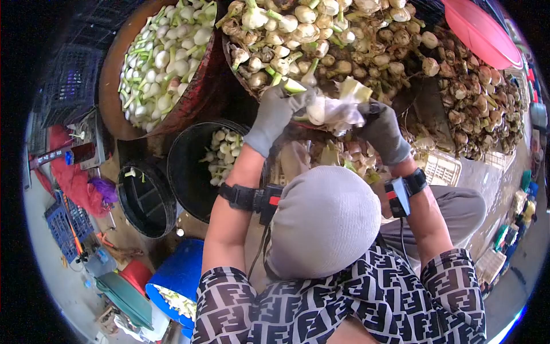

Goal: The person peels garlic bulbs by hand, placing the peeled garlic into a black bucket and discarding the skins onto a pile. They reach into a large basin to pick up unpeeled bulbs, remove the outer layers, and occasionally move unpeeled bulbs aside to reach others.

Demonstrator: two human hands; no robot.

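Note:
My left hand point(275, 114), in a grey glove, grips the green stalk end of a white bulb onion point(317, 110) held up in front of me. At the bulb's other side, my right hand point(382, 133), also grey-gloved, is closed on its loose white skin and leaves point(344, 112). Both wrists carry black strapped devices. The bulb hangs just below a heap of unpeeled, dirty onions point(355, 51). A grey cap and patterned shirt fill the lower middle of the view.
A brown basin of peeled white onions point(166, 57) stands at upper left. Below it are a black tub point(189, 166) holding several peeled bulbs, an empty black bucket point(143, 200) and a blue bin point(177, 275). A red lid point(481, 34) lies at upper right, and peelings point(349, 157) lie under my hands.

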